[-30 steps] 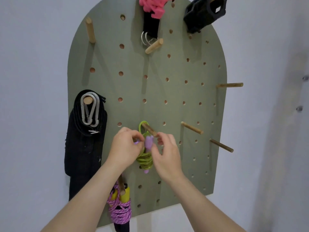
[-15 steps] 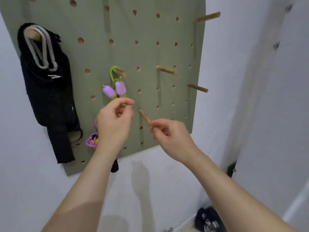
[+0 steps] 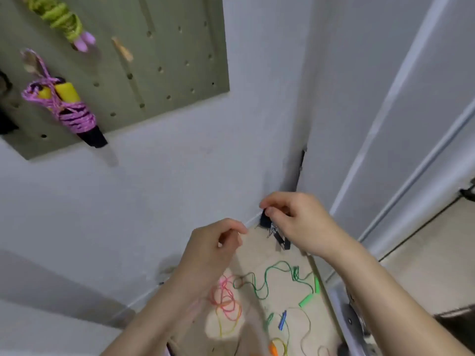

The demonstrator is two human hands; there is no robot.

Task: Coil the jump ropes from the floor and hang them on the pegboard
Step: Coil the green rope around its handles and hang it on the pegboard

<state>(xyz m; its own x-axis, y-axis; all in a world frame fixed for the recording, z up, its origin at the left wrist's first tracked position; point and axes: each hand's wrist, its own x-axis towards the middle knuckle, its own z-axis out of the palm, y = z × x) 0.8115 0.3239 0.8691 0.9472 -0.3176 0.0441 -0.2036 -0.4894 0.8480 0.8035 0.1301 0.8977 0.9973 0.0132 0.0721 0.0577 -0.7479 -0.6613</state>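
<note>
The olive pegboard (image 3: 180,80) is at the upper left. A coiled lime-green jump rope (image 3: 61,19) with purple handles hangs on it, and below it hangs a coiled purple jump rope (image 3: 72,111) with yellow-and-black handles. On the beige floor lie a loose green rope (image 3: 272,278) with green handles, a tangled pink-and-yellow rope (image 3: 226,296), and a thin rope with a blue handle (image 3: 282,323). My left hand (image 3: 210,250) and my right hand (image 3: 295,219) hover above the floor, fingers loosely curled, holding nothing.
A bare wooden peg (image 3: 123,51) sticks out of the board to the right of the green coil. A black strap with metal clips (image 3: 281,240) lies in the floor corner, partly behind my right hand. An orange handle (image 3: 273,350) shows at the bottom edge. A white door (image 3: 385,98) stands on the right.
My view has swung down from the pegboard to the floor. Both hands have left the hung green rope and dropped, empty, toward the ropes below.
</note>
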